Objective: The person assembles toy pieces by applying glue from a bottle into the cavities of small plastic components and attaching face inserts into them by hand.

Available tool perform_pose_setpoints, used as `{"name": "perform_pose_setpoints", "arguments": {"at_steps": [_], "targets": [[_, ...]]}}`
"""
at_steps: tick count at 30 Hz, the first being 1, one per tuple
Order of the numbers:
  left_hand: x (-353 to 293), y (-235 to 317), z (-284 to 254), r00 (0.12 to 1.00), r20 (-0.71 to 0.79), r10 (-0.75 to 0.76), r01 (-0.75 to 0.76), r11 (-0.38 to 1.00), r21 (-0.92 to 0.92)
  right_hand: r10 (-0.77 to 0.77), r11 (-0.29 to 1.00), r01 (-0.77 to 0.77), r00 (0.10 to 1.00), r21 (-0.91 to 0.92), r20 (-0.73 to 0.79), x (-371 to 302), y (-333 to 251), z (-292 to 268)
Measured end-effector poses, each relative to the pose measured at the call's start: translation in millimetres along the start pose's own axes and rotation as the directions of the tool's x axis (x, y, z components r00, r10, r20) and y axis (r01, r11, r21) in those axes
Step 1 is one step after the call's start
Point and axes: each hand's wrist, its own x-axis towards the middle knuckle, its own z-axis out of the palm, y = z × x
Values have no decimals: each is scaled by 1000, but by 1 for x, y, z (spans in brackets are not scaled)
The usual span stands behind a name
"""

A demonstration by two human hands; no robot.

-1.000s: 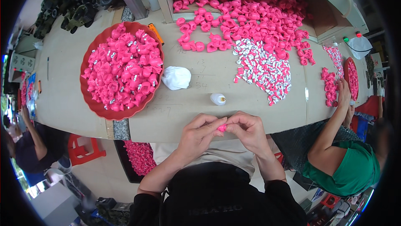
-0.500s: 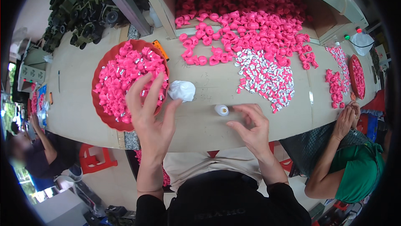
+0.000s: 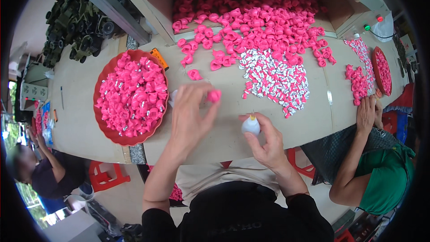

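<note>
My left hand (image 3: 188, 116), slightly blurred, pinches a small pink plastic piece (image 3: 214, 95) at its fingertips above the table. In my right hand (image 3: 270, 142) is a small white squeeze bottle (image 3: 251, 127) with a narrow yellowish tip pointing up. A crumpled white wad (image 3: 173, 98) shows only in part behind my left hand. Left of that hand stands a scalloped red basin (image 3: 102, 123) heaped with pink pieces, some with white and silvery bits on them. Beyond my hands lies a pile of small white-and-pink parts (image 3: 277, 78), and one loose pink piece (image 3: 194, 75) rests apart.
A large heap of pink pieces (image 3: 268, 27) spills from a shelf box at the back. An orange-handled tool (image 3: 160, 59) lies by the basin. Dark green toy vehicles (image 3: 78, 27) are piled far left. A person in green (image 3: 385, 179) sits at right, another person (image 3: 53, 170) at left.
My left hand has moved right from beside the basin and now holds a pink piece. My right hand has closed on the bottle and raised it. The view has shifted slightly.
</note>
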Motion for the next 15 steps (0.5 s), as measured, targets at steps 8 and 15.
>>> {"name": "perform_pose_setpoints", "arguments": {"at_steps": [8, 15], "targets": [[-84, -4, 21, 917, 213, -338, 398, 728, -558, -216, 963, 230, 970, -142, 109, -12, -12, -21], [-92, -5, 31, 910, 128, -395, 375, 651, -660, -173, 960, 195, 978, -201, 120, -16, -15, -13]]}}
